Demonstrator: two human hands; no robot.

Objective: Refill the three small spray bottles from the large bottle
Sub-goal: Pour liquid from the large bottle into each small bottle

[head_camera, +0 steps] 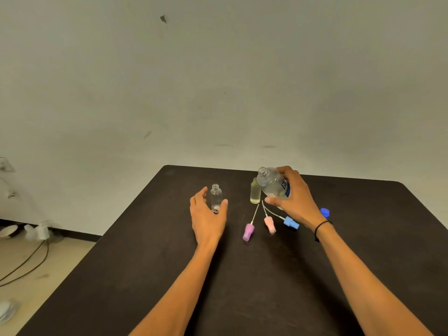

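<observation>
Clear large bottle [272, 184] tilts, gripped by right hand [294, 200].

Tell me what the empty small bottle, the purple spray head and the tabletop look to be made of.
Empty small bottle: clear, glossy, probably plastic; the table shows through it. Purple spray head: opaque pastel plastic, smooth, with a thin whitish dip tube. Table: dark matte surface with faint scuffs, likely laminate or painted wood.

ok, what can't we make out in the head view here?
- Third small spray bottle: not seen; only the clear one and the yellowish one show. It may be behind the right hand.
- Large bottle label: mostly covered by that hand's fingers.
- Left hand: contact with the clear bottle unclear.
- Floor items at the left edge: blurred.
</observation>
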